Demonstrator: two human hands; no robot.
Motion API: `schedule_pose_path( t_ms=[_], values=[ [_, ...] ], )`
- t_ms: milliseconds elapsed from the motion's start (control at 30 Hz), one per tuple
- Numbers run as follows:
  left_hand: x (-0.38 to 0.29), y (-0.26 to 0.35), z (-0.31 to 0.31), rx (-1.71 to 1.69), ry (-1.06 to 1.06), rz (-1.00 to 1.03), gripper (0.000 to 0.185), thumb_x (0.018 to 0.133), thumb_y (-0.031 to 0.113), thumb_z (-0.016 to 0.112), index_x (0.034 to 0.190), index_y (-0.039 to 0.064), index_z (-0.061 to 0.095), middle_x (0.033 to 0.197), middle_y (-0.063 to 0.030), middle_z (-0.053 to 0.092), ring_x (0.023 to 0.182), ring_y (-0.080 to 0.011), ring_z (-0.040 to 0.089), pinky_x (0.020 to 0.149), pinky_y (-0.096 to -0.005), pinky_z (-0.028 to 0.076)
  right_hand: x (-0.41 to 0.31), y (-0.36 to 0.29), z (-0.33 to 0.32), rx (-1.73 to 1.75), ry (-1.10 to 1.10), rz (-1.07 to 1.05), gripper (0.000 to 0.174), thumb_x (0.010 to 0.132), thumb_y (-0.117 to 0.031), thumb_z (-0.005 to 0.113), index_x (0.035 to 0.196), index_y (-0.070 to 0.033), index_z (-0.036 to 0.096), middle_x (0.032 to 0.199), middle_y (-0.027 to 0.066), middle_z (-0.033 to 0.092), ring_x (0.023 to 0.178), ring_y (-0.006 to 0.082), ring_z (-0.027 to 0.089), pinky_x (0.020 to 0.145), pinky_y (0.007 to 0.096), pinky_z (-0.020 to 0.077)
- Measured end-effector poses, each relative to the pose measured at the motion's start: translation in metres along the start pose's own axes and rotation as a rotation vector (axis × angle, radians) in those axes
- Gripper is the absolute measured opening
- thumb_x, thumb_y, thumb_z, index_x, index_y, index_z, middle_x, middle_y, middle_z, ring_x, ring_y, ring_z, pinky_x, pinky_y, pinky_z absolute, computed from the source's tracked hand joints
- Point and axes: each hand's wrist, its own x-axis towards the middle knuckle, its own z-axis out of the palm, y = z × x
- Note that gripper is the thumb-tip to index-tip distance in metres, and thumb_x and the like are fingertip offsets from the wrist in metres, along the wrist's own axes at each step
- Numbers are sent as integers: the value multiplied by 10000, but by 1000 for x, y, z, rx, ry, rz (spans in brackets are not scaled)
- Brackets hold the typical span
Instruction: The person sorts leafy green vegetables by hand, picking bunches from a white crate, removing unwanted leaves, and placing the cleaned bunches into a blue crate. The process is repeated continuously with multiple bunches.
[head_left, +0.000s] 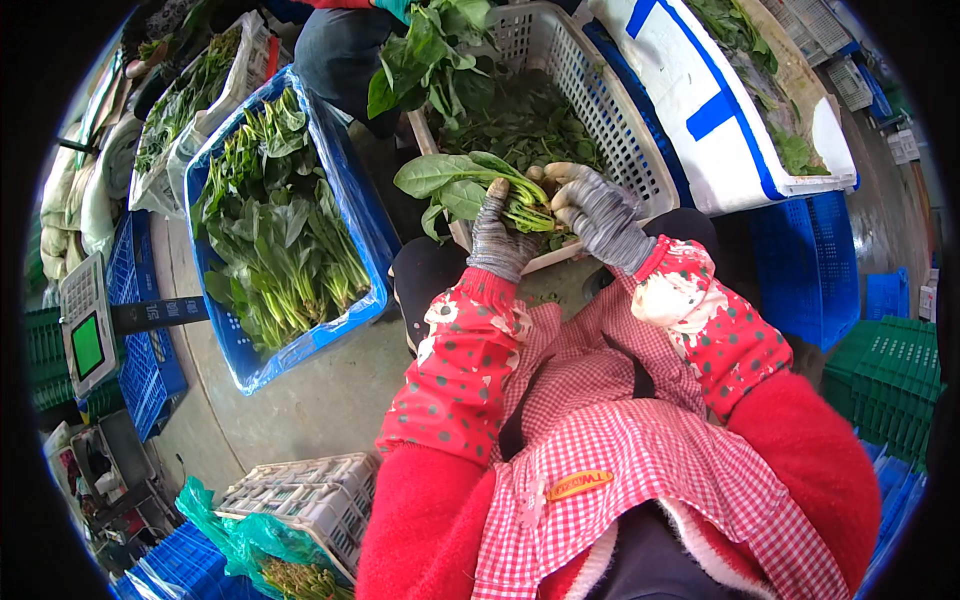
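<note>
My left hand (504, 236), in a grey knit glove, holds a small bunch of spinach (457, 184) by its stems, leaves pointing left. Its cut stem ends lie between my two hands. My right hand (596, 210), gloved alike, has its fingers bent at the stem ends; whether they pinch a stem cannot be told. Both hands are over the near edge of a white perforated plastic crate (626, 135) with loose green leaves (525, 112) in it. At the crate's far left, another person's teal-gloved hand (394, 7) is beside a larger leafy bunch (435, 56).
A blue plastic-lined crate (375, 225) of spinach bunches (277, 240) stands left, beside a digital scale (90, 330). A white foam box (705, 97) with blue tape is at right, above a blue crate (810, 262). A white crate (300, 487) and green bag (262, 536) are lower left.
</note>
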Motion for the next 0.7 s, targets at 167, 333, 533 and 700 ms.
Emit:
schedule_pose_path(
  t_ms=[167,333,533,700],
  values=[
    [9,1,-14,24,-83,6,445,769,367,592,1064,40,526,1046,-107,564,958,-306,535,743,-503,480,1,32,-10,1059,295,542,102,845,-123,555,921,-61,583,1178,108,509,912,194,570,792,278,471],
    [10,-1,-11,14,-48,-38,434,757,356,615,1055,51,533,1024,-102,572,992,-307,518,832,-511,436,-19,63,-28,-644,223,316,256,814,-85,574,1062,-37,535,1153,96,494,892,161,576,722,271,498],
    [3,4,-4,90,-90,-37,364,740,284,663,999,67,527,944,-98,597,917,-297,557,814,-454,442,-32,65,-3,-392,112,223,270,757,-194,637,982,-53,590,974,156,576,925,299,550,808,363,435],
    [-24,49,16,237,-17,118,310,737,243,673,972,80,552,811,-90,594,785,-273,597,745,-416,485,-51,59,2,-155,-235,666,236,791,-169,595,936,16,581,901,153,603,803,249,603,721,336,464]
  ],
)
